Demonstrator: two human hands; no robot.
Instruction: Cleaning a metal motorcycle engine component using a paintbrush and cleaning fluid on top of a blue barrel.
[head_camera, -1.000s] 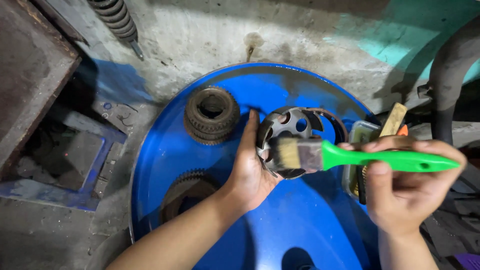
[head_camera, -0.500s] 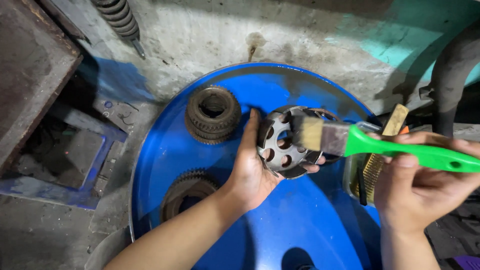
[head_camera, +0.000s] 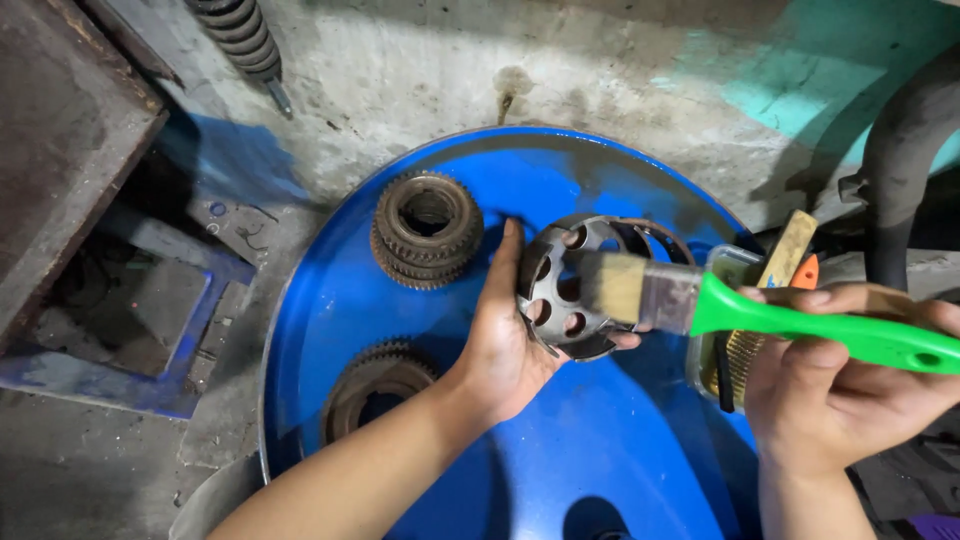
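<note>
My left hand (head_camera: 505, 345) holds a round metal part with several holes (head_camera: 560, 290) upright above a blue drum lid (head_camera: 420, 330). My right hand (head_camera: 830, 385) grips a paintbrush with a green handle (head_camera: 820, 328). Its pale bristles (head_camera: 612, 285) touch the face of the holed part. A stack of rusty gears (head_camera: 427, 228) sits on the lid behind my left hand. Another toothed gear ring (head_camera: 372, 388) lies on the lid near my left forearm.
A clear container with a wire brush and a wooden handle (head_camera: 745, 330) stands at the lid's right edge. A coil spring (head_camera: 240, 35) lies at the top left. A rusty metal frame (head_camera: 70, 130) is at the left. A dark pipe (head_camera: 900, 160) curves at the right.
The brush has swept across the holed part: bristles moved right, then back a little left. My right hand shifted right. The left hand keeps the part in place.
</note>
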